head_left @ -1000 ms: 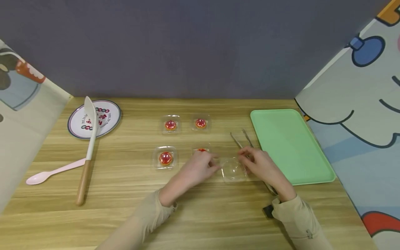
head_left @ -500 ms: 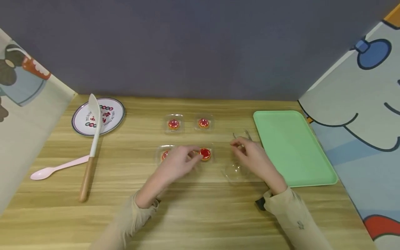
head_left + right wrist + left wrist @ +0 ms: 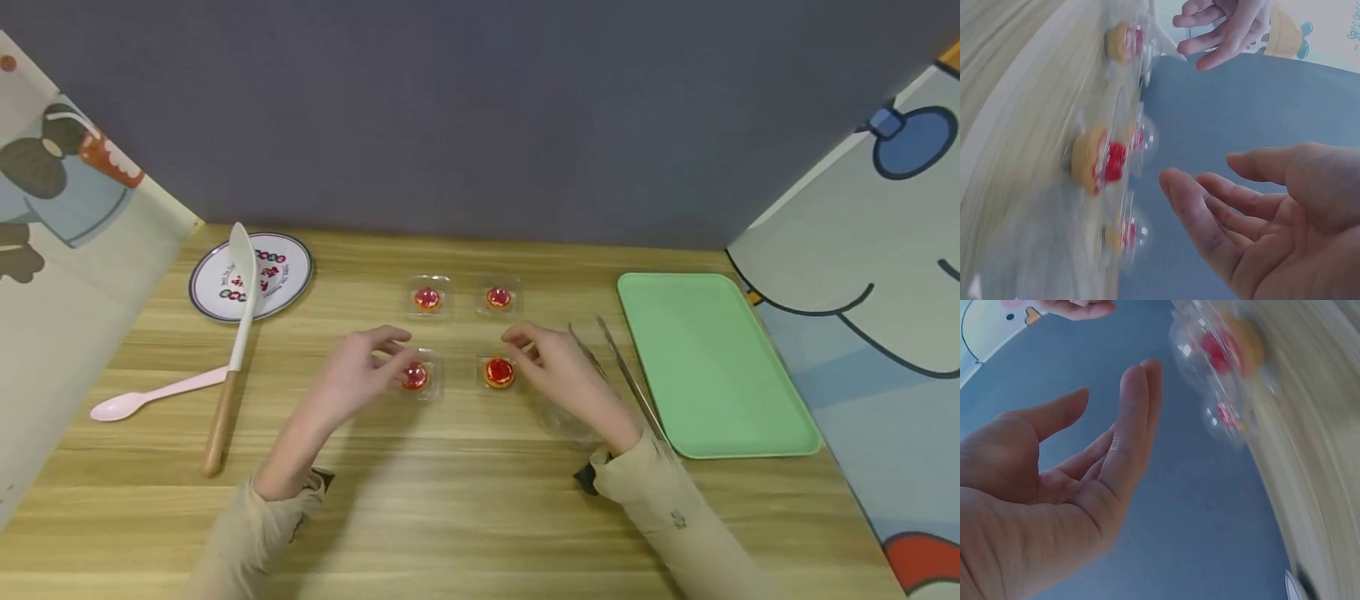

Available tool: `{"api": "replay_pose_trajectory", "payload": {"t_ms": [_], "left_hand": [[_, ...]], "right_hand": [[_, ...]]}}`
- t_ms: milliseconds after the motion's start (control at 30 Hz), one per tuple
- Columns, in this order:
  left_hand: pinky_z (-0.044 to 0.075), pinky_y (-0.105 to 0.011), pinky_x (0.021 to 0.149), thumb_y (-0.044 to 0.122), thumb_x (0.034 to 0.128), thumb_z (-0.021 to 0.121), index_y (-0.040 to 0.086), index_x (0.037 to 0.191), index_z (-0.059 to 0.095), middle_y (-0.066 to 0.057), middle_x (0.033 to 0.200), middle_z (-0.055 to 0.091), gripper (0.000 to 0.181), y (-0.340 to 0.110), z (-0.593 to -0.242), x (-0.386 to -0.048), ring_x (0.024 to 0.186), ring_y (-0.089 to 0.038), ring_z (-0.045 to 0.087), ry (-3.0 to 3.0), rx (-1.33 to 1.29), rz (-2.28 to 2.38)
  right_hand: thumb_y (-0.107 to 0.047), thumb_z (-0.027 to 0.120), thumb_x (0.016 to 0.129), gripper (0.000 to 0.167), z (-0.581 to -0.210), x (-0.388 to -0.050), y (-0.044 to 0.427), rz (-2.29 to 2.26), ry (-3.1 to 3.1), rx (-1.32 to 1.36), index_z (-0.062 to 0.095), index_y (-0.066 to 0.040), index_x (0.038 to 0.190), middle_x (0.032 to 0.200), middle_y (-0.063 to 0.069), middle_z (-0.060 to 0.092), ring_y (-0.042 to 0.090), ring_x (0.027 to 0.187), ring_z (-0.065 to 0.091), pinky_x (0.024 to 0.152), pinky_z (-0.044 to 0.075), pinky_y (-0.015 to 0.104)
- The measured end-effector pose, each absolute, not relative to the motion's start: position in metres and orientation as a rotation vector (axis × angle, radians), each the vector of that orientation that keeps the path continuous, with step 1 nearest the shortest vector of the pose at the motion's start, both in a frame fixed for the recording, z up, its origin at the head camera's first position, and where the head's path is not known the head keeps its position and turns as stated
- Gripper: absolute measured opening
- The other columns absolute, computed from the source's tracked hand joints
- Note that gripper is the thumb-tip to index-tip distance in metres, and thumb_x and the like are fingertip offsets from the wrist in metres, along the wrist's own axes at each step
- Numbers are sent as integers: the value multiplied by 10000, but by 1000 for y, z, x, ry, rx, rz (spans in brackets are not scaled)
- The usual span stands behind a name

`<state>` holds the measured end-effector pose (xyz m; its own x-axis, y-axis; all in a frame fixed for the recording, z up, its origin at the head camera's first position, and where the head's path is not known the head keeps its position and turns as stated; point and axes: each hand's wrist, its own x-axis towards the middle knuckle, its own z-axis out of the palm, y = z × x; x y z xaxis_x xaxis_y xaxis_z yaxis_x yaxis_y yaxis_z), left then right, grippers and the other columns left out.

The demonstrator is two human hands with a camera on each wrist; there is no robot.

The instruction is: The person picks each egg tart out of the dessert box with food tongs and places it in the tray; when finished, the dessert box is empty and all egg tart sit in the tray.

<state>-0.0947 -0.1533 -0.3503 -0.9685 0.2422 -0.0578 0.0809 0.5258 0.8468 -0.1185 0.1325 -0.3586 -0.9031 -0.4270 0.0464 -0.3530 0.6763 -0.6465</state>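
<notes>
My left hand [image 3: 356, 375] hovers with loosely bent, parted fingers beside the front-left red-topped tart [image 3: 415, 376], which sits in a clear plastic box. Opposite it, my right hand [image 3: 555, 367] is held just right of the front-right tart [image 3: 498, 372], thumb and fingers apart. Neither palm holds anything in the wrist views. That front-right tart lies in a clear tray with its red top apparently uncovered. A clear plastic lid [image 3: 562, 423] lies on the table, partly hidden under my right forearm. Two more boxed tarts, back-left [image 3: 427, 299] and back-right [image 3: 498, 297], stand behind.
Metal tongs [image 3: 633, 379] lie right of my right hand, beside a green tray [image 3: 705, 358]. At the left, a white ladle-like spoon with a wooden handle [image 3: 221, 425] rests across a printed plate [image 3: 288, 296] and a pink spoon [image 3: 172, 389]. A dark wall panel [image 3: 465, 125] rises behind.
My left hand has moved left, past the front-right tart to the front-left one. My right hand has left the clear lid and shifted left to the front-right tart.
</notes>
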Motion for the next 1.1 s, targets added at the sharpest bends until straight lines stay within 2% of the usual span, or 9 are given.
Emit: {"api": "replay_pose_trajectory", "payload": {"t_ms": [133,333,533,633,733,867,967,1100], "left_hand": [[682,-425,727,123,1064,664,-149,1355,617,-303,1201,718,401,-166,-350,-96,852,-354,794,2641,247,1373],[668,-464,815,181,1060,682,-129,1384,603,-270,1235,726,456,-174,-353,-102,842,-279,799,2669,226,1288],[639,-520,905,181,1053,685,-158,1436,523,-293,1256,713,537,-182,-356,-104,834,-283,797,2670,200,1213],[637,-516,907,173,1047,690,-170,1451,495,-307,1279,698,565,-185,-356,-104,857,-300,792,2641,204,1181],[638,-516,917,149,1028,706,-175,1466,473,-321,1307,680,592,-189,-355,-104,909,-322,784,2601,221,1157],[596,-575,1004,134,994,743,-182,1463,472,-328,1318,672,627,-193,-355,-104,1067,-408,741,2581,258,1098],[550,-617,1059,115,970,768,-194,1455,472,-334,1315,669,647,-195,-356,-104,1172,-478,681,2562,284,1072],[540,-622,1071,87,943,790,-203,1456,454,-351,1328,652,678,-196,-359,-104,1205,-509,651,2508,302,1077]], "right_hand": [[-81,624,1080,251,-360,-120,114,-1053,2723,-662,699,38,1289,1151,150,758,248,942,751,761,650,330],[-85,621,1086,260,-365,-123,92,-1097,2640,-687,690,44,1300,1150,146,762,199,900,755,709,630,259],[-59,619,1076,270,-372,-128,78,-1098,2593,-693,682,56,1313,1239,179,745,256,1009,752,809,645,281],[-35,631,1066,292,-374,-128,73,-1100,2567,-657,664,65,1338,1297,201,722,291,1069,748,884,649,312],[-13,646,1049,317,-375,-129,69,-1092,2561,-639,651,68,1355,1327,212,706,312,1117,739,945,638,334],[-6,657,1039,355,-376,-131,63,-1052,2553,-635,629,78,1382,1320,221,705,330,1157,724,994,622,363],[-8,659,1038,366,-377,-134,60,-1025,2539,-644,619,94,1387,1281,221,722,328,1145,723,997,620,367],[-14,672,1033,381,-379,-136,56,-1015,2500,-656,610,114,1387,1237,213,741,314,1108,731,968,629,347]]}}
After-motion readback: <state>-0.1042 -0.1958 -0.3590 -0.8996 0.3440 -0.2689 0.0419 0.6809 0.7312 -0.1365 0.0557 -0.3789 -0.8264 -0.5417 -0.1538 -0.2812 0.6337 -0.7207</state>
